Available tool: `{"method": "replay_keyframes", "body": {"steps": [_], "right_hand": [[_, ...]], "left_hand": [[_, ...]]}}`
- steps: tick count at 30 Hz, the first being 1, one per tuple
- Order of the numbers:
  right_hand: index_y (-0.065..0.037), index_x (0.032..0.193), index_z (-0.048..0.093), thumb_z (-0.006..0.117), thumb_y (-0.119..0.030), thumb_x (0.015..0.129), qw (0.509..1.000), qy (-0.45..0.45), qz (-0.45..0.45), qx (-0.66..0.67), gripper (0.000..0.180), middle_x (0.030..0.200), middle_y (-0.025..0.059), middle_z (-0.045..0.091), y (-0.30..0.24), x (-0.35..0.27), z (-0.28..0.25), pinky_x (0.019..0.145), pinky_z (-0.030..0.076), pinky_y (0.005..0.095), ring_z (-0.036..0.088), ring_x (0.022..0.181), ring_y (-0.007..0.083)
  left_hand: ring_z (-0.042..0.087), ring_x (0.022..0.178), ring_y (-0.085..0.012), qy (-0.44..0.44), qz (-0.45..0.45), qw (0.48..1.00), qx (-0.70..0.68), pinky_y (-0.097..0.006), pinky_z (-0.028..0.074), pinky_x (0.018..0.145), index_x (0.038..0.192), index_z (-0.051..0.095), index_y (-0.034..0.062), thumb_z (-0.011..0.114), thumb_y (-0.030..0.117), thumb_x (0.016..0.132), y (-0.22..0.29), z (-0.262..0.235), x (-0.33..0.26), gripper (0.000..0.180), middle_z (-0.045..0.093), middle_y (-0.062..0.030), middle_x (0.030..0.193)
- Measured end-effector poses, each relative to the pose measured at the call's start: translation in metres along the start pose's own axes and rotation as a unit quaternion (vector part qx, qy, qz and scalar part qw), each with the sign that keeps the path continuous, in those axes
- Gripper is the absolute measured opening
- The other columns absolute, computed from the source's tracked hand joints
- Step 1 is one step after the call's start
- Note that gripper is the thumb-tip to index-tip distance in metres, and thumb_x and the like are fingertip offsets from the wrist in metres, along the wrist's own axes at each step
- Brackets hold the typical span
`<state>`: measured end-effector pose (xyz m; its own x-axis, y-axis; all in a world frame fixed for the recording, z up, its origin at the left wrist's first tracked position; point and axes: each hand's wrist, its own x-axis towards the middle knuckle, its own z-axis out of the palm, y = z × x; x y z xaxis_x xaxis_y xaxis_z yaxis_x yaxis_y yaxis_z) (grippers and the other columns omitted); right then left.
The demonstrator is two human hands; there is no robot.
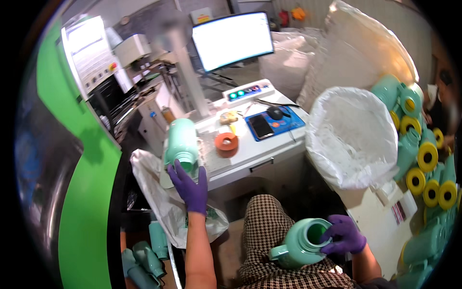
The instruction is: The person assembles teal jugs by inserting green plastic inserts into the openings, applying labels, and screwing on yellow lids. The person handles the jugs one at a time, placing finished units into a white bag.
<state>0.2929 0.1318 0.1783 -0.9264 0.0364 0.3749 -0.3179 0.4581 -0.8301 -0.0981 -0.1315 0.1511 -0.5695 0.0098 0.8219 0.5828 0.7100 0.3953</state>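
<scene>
My right hand (343, 235), in a purple glove, grips the rim of a mint-green plastic jug (293, 243) with fingers hooked over its round mouth. The jug is tilted over my lap, handle toward the left. At the left end of the white table lies another mint-green jug (183, 138), its threaded neck pointing toward me. My left hand (190, 190), also gloved in purple, reaches up to that neck with fingers stretched and spread. Its fingertips overlap the neck in the picture; whether they touch it I cannot tell.
On the white table (250, 156) are an orange tape roll (226, 144), a phone (261, 126) and a button box (248, 91). A white lined bin (353, 137) stands right, beside stacked yellow-bottomed bottles (428, 155). A white bag (161, 192) hangs below the left hand; more bottles (147, 257) lie lower left.
</scene>
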Motion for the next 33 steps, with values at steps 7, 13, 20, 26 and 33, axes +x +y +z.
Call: {"method": "replay_keyframes", "body": {"steps": [7,13,20,26,33], "right_hand": [[-0.013,0.104,0.071,0.081,-0.041,0.080,0.977,0.067,-0.150,-0.138,0.038,0.103,0.0109,0.066,-0.006,0.027,0.033,0.074,0.052,0.0426,0.066,0.088,0.0328],[-0.013,0.124,0.062,0.072,-0.032,0.086,0.966,0.182,-0.072,-0.169,0.044,0.107,0.0139,0.058,-0.002,-0.053,0.039,0.081,0.049,0.0459,0.058,0.097,0.0333],[-0.013,0.120,0.067,0.078,-0.034,0.079,0.557,0.367,0.244,-0.704,0.047,0.114,0.0094,0.062,-0.129,-0.230,-0.067,0.091,0.048,0.0463,0.059,0.107,0.0325],[-0.020,0.130,0.061,0.082,-0.050,0.074,0.548,0.376,0.590,-0.458,0.067,0.116,0.0173,0.060,-0.202,-0.339,-0.113,0.092,0.050,0.0437,0.061,0.109,0.0338],[-0.006,0.099,0.069,0.079,-0.028,0.078,0.654,0.388,0.263,-0.593,0.031,0.092,0.0076,0.056,-0.264,-0.245,-0.138,0.082,0.049,0.0361,0.061,0.087,0.0231]], "left_hand": [[0.050,0.133,-0.0320,-0.514,0.250,0.644,-0.508,-0.042,0.039,0.111,0.147,0.040,-0.0023,0.080,0.026,0.072,0.193,-0.083,-0.056,0.090,0.051,-0.0195,0.143],[0.059,0.118,-0.0333,-0.661,0.218,0.624,-0.355,-0.042,0.045,0.103,0.139,0.049,-0.0021,0.076,0.036,0.082,0.188,-0.091,-0.067,0.074,0.058,-0.0208,0.130],[0.059,0.117,-0.0369,-0.584,0.253,0.741,-0.212,-0.043,0.046,0.100,0.133,0.055,-0.0023,0.069,0.029,0.092,0.183,-0.076,-0.055,0.053,0.060,-0.0234,0.126],[0.060,0.114,-0.0392,-0.569,0.250,0.732,-0.280,-0.044,0.046,0.099,0.129,0.059,-0.0019,0.068,0.034,0.093,0.187,-0.061,-0.066,0.051,0.064,-0.0241,0.120],[0.060,0.112,-0.0405,-0.563,0.213,0.756,-0.256,-0.045,0.046,0.099,0.128,0.059,-0.0021,0.067,0.035,0.093,0.145,-0.057,-0.063,0.052,0.063,-0.0245,0.120]]}}
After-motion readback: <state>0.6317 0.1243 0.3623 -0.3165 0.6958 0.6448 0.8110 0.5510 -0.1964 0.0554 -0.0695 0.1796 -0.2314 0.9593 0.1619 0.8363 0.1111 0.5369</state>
